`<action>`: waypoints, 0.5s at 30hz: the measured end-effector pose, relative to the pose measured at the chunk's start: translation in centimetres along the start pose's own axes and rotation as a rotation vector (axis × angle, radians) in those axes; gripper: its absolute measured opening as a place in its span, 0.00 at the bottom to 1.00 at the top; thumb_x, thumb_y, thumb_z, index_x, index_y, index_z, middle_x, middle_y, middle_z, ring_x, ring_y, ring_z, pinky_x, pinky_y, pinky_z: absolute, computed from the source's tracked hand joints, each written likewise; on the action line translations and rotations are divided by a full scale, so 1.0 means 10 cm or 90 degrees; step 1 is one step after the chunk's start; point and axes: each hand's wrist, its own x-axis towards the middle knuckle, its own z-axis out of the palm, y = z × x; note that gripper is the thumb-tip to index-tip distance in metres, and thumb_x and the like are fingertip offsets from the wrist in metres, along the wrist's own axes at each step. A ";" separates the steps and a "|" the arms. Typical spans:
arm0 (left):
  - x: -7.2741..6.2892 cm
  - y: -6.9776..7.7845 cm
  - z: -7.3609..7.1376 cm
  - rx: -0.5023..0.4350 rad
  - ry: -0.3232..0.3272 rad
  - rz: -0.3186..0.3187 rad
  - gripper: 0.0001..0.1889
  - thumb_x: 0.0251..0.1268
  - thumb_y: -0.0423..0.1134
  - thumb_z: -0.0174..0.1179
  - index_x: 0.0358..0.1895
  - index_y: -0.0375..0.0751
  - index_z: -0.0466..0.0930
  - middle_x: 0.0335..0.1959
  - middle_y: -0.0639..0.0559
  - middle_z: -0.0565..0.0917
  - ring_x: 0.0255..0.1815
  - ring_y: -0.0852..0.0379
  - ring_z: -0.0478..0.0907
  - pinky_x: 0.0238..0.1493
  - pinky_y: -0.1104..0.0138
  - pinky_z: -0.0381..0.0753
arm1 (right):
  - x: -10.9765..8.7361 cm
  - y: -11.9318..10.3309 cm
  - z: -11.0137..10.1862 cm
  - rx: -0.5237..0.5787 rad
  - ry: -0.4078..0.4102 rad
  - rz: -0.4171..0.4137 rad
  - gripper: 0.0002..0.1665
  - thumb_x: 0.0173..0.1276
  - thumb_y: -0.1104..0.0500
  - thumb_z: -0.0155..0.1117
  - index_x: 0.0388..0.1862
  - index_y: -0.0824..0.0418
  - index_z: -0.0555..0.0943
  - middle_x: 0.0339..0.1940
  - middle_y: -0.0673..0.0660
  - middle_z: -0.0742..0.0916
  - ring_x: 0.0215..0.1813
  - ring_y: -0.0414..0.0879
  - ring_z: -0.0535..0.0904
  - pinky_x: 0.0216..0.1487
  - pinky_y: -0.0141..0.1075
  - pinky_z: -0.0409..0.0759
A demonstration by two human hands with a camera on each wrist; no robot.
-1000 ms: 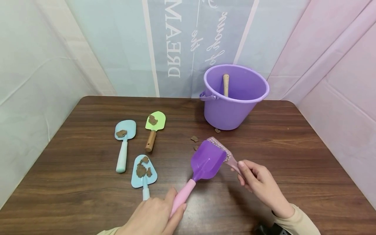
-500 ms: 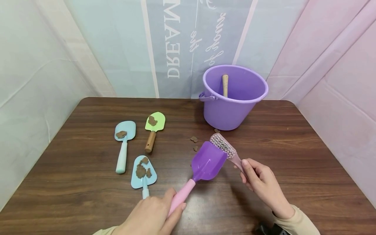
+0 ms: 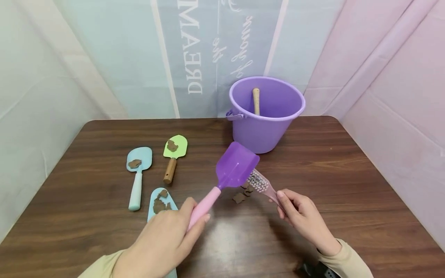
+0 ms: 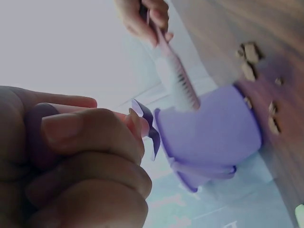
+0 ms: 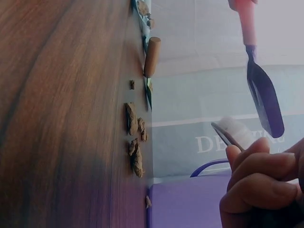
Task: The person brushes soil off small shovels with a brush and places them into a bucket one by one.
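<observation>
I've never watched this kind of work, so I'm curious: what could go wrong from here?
The pink brush might scatter the loose brown pieces. The purple shovel is raised off the table, so they could slip underneath. The left hand, over the nearer blue shovel, could bump it and spill its brown bits.

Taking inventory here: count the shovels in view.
4: purple shovel in the left hand; leftmost blue shovel; green shovel beside it; nearer blue shovel, partly hidden by that hand. A fifth may be hidden: the tan handle in the bucket shows no head.
</observation>
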 end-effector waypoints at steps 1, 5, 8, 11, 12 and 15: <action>0.03 0.00 -0.02 0.001 0.000 0.000 0.13 0.68 0.51 0.56 0.33 0.47 0.67 0.11 0.65 0.57 0.11 0.70 0.53 0.14 0.74 0.56 | 0.00 0.00 0.01 -0.004 -0.002 -0.005 0.19 0.77 0.60 0.46 0.23 0.55 0.73 0.13 0.44 0.73 0.12 0.30 0.60 0.11 0.30 0.61; 0.16 0.01 -0.11 0.009 0.011 0.020 0.14 0.69 0.50 0.54 0.32 0.45 0.67 0.10 0.65 0.58 0.10 0.70 0.53 0.14 0.74 0.56 | -0.01 0.01 0.04 -0.012 -0.011 -0.027 0.20 0.77 0.61 0.47 0.21 0.53 0.72 0.12 0.43 0.72 0.12 0.29 0.59 0.11 0.29 0.60; 0.26 0.02 -0.16 0.027 0.021 0.038 0.14 0.70 0.49 0.54 0.31 0.45 0.66 0.10 0.64 0.58 0.10 0.70 0.53 0.14 0.74 0.56 | -0.02 0.02 0.05 -0.020 -0.012 -0.040 0.19 0.76 0.62 0.47 0.21 0.52 0.72 0.12 0.43 0.72 0.13 0.28 0.60 0.12 0.29 0.61; 0.36 0.03 -0.22 0.049 0.023 0.042 0.14 0.69 0.49 0.54 0.31 0.43 0.66 0.10 0.62 0.60 0.11 0.68 0.56 0.14 0.73 0.58 | -0.03 0.02 0.06 -0.032 -0.001 -0.046 0.20 0.76 0.62 0.48 0.21 0.51 0.72 0.12 0.42 0.72 0.14 0.29 0.61 0.14 0.28 0.62; 0.40 0.04 -0.24 0.054 0.020 0.041 0.14 0.69 0.48 0.54 0.31 0.43 0.66 0.10 0.62 0.60 0.11 0.67 0.56 0.14 0.72 0.58 | -0.03 0.02 0.06 -0.036 0.003 -0.048 0.19 0.75 0.62 0.49 0.21 0.51 0.72 0.13 0.41 0.72 0.14 0.29 0.61 0.15 0.28 0.63; 0.50 0.06 -0.29 0.065 0.020 0.043 0.15 0.69 0.48 0.54 0.31 0.42 0.66 0.10 0.60 0.61 0.11 0.64 0.58 0.14 0.70 0.60 | -0.03 0.02 0.05 -0.045 0.009 -0.042 0.19 0.75 0.61 0.50 0.20 0.51 0.72 0.13 0.40 0.73 0.15 0.30 0.62 0.17 0.28 0.64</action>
